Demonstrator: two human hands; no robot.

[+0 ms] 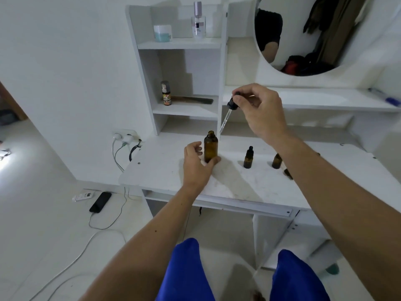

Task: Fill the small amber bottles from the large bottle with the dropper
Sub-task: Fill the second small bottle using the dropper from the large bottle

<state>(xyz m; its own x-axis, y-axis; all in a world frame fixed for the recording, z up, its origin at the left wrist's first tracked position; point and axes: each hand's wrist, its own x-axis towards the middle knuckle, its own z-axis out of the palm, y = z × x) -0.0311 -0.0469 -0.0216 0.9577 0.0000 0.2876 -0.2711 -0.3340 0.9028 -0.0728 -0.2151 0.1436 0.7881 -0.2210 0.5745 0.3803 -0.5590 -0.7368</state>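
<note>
Below the right hand [258,109], whose grip pinches the black rubber bulb of the dropper [227,114], the clear glass pipette slants toward the open neck of the large amber bottle [210,149]. Its smooth round glass stands uncapped on the white counter [165,168], contents unclear, no label readable. Beside it, the left hand [196,164] cups its base loosely, thumb touching the glass. Right of that grip stands a small amber bottle [248,158], capped with a black dropper top.

No lettering can be read anywhere. The small orange-labelled bottle [166,93] on the middle shelf, at about eleven o'clock from the large amber bottle [210,146], carries a printed label too blurred to make out. The clear perfume bottle [198,22] on the top shelf bears a dark mark, equally illegible.
</note>
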